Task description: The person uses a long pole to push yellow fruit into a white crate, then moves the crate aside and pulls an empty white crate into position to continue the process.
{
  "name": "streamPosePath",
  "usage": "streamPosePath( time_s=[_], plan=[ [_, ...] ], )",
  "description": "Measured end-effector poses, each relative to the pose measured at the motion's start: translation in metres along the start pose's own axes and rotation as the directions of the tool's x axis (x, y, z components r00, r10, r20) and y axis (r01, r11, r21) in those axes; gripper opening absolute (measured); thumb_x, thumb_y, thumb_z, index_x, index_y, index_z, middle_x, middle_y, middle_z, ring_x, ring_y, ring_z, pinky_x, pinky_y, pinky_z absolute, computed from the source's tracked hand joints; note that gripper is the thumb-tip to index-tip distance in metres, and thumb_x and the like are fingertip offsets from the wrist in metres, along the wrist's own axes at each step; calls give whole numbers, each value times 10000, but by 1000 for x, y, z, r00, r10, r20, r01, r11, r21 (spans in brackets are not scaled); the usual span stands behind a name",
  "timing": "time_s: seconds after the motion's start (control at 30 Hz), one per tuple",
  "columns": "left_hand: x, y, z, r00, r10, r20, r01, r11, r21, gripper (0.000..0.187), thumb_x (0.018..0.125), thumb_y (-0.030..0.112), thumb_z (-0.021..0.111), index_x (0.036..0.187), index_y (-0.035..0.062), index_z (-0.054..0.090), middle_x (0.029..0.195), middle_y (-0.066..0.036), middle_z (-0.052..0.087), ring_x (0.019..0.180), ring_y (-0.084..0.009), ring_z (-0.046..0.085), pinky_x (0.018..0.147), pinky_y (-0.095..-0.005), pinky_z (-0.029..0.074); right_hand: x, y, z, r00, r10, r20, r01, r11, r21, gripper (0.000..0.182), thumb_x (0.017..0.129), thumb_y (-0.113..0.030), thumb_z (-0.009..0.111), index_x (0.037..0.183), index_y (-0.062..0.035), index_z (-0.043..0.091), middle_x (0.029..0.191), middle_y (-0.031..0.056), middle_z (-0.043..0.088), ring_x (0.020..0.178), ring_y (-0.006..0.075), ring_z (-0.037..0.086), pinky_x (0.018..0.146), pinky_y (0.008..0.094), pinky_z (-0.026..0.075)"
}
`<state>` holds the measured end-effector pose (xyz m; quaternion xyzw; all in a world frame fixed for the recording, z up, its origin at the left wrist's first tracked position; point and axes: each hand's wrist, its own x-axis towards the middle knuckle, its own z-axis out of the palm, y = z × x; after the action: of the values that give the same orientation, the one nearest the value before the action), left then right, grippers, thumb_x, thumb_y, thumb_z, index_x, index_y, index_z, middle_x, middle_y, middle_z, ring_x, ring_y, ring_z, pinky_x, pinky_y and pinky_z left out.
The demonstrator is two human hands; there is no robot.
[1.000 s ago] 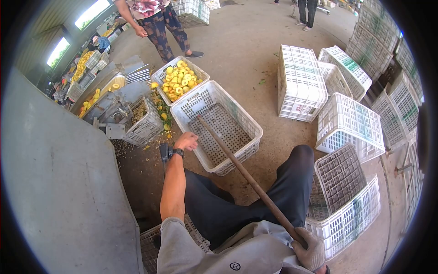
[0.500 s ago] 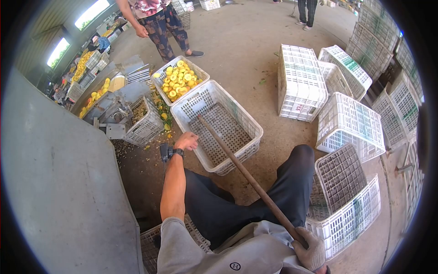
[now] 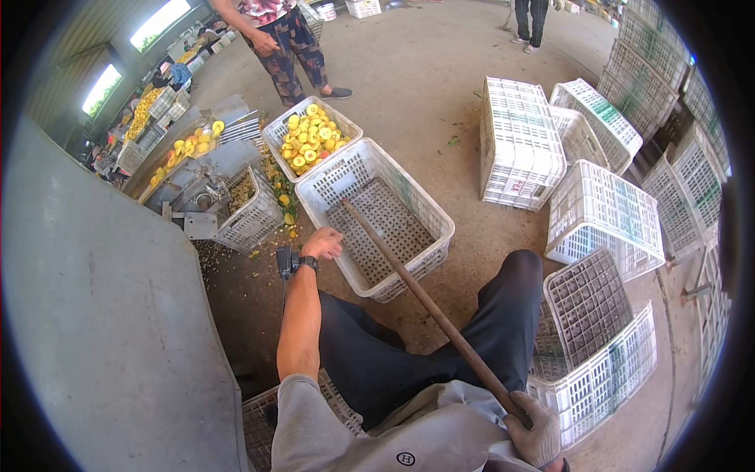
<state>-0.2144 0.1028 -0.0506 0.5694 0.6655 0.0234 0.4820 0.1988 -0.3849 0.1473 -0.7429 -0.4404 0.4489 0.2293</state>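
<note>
My right hand (image 3: 535,431), in a grey work glove, is wrapped round the end of a long wooden pole (image 3: 429,307) by my right hip. The pole runs forward across my legs, and its far tip lies inside a white plastic crate (image 3: 442,236). That crate has a perforated bottom and no fruit in it. Bare and loosely curled, my left hand (image 3: 323,243) is at the crate's near left rim; I see nothing in its fingers. Behind stands another crate (image 3: 277,161) with halved yellow fruit (image 3: 311,140), its rim meeting the first crate's.
A metal chute (image 3: 177,169) with yellow fruit ends at metal bars (image 3: 240,128). Below it, a crate (image 3: 255,224) holds small brownish bits. A grey metal panel (image 3: 110,299) fills my left. Several white crates (image 3: 523,141) stand rightward. A person (image 3: 287,55) stands behind the fruit.
More yellow fruit has come down the chute toward the metal bars. The standing person's hand has shifted right. My two hands and the pole stay in place.
</note>
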Motion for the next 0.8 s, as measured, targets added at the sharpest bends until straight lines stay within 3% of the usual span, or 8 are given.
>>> streamPosePath(
  time_s=[0.8],
  plan=[
    [-1,1,1,1000,-5,-3,5,1000,17,447,1043,268,498,1346,-57,549,1137,-226,705,950,-307,730,793,-422,604,1,2,-1,1000,-12,-2,12,1000,2,434,915,-101,689,1326,13,609,1168,232,707,1078,307,700,936,377,543]
  ],
)
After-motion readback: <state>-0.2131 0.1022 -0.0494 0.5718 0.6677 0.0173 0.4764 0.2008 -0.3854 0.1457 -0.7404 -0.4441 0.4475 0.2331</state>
